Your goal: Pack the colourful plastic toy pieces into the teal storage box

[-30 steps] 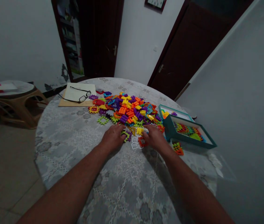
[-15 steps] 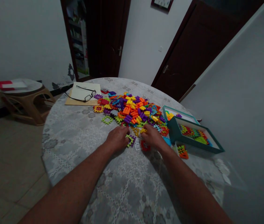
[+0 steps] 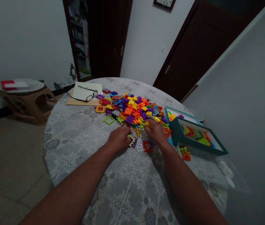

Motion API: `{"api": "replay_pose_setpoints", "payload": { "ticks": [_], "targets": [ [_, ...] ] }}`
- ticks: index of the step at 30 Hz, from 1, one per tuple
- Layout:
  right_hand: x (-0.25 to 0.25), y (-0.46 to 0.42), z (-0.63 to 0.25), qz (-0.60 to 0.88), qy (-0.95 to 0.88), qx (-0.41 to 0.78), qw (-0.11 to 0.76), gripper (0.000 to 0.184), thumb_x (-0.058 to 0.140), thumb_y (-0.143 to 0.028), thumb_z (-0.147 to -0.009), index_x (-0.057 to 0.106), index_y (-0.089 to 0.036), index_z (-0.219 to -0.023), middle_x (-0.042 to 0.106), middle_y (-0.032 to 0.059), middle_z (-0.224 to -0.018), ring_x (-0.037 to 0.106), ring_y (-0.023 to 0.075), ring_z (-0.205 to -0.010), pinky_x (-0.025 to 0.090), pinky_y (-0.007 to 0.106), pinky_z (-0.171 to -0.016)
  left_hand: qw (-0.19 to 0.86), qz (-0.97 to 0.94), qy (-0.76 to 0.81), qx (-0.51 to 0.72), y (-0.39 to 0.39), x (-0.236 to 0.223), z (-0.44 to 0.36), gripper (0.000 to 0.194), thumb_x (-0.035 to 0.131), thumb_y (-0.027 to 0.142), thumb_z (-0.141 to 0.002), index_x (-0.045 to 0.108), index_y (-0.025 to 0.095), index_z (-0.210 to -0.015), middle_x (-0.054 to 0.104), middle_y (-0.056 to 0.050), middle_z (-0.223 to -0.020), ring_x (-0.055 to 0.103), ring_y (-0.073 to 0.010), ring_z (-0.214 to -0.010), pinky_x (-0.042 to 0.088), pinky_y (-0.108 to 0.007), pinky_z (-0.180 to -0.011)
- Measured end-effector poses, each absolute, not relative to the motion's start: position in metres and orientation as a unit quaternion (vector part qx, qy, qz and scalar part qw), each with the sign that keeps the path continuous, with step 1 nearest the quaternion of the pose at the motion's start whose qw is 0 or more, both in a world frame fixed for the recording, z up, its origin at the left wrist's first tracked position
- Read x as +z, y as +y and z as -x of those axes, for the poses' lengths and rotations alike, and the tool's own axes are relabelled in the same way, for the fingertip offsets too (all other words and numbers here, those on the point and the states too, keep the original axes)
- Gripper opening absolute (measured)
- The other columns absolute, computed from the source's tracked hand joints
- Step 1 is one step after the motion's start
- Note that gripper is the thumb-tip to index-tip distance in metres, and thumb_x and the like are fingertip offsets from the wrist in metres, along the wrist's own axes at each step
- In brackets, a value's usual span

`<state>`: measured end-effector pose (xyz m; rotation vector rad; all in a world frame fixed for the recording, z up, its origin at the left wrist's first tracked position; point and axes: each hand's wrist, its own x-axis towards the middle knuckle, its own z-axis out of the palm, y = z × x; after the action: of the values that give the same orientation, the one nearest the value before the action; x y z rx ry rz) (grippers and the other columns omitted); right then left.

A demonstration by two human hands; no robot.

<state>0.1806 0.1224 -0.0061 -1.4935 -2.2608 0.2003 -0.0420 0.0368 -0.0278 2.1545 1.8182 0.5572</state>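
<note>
Pinched a yellow block (image 3: 147, 123) in the right hand (image 3: 155, 132) at the near edge of the pile (image 3: 128, 111); curled the left hand (image 3: 120, 138) at a green frame (image 3: 132, 137), could not tell whether gripping. Probably risked a slide of loose blocks (image 3: 157, 119) by brushing the pile.

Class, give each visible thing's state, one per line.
Yellow plastic piece: held in the right hand
Green toothed plastic piece: at the left hand's fingertips
Multicoloured plastic pieces: loosely heaped
Teal rectangular box: open
Black-framed eyeglasses: unfolded
Dark brown right-hand door: seemingly shut
</note>
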Motion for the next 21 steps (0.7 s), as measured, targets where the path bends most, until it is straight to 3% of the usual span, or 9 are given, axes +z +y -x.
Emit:
{"api": "replay_pose_setpoints", "payload": {
  "ticks": [4,11,17,21],
  "targets": [
    [-0.005,0.120,-0.159,0.519,-0.825,0.083,0.208,0.051,0.065,-0.023,-0.095,0.065,-0.020,-0.146,0.077,0.0134,-0.134,0.072,0.0283,-0.120,0.054,0.037,-0.105,0.128,-0.746,0.623,0.196,0.037,-0.031,0.042,0.021,0.064,0.020,-0.092,0.073,0.024,-0.111,0.074,-0.010,-0.119,0.070,-0.0302,-0.115,0.055,-0.040,-0.093],
    [-0.011,0.135,-0.146,0.543,-0.828,0.043,0.133,0.054,0.065,-0.015,-0.094,0.065,-0.020,-0.147,0.075,0.0149,-0.131,0.071,0.0299,-0.120,0.052,0.036,-0.103,0.130,-0.739,0.629,0.203,0.039,-0.035,0.042,0.022,0.066,0.018,-0.091,0.073,0.026,-0.110,0.076,-0.008,-0.118,0.070,-0.0294,-0.117,0.055,-0.039,-0.095],
    [-0.022,0.127,-0.149,0.560,-0.822,0.022,0.106,0.024,0.063,-0.021,-0.099,0.072,-0.017,-0.121,0.067,0.0162,-0.123,0.068,0.0285,-0.111,0.052,0.034,-0.095,0.130,-0.735,0.635,0.198,0.037,-0.030,0.041,0.023,0.065,0.019,-0.090,0.074,0.026,-0.111,0.076,-0.009,-0.117,0.070,-0.0305,-0.115,0.056,-0.040,-0.094],
    [-0.030,0.121,-0.162,0.526,-0.835,0.045,0.153,0.020,0.065,-0.017,-0.093,0.071,-0.016,-0.112,0.062,0.0161,-0.130,0.063,0.0279,-0.120,0.050,0.034,-0.106,0.131,-0.735,0.635,0.199,0.036,-0.030,0.041,0.024,0.065,0.018,-0.090,0.075,0.025,-0.111,0.076,-0.010,-0.118,0.070,-0.0308,-0.117,0.056,-0.040,-0.095]
  ]
}}
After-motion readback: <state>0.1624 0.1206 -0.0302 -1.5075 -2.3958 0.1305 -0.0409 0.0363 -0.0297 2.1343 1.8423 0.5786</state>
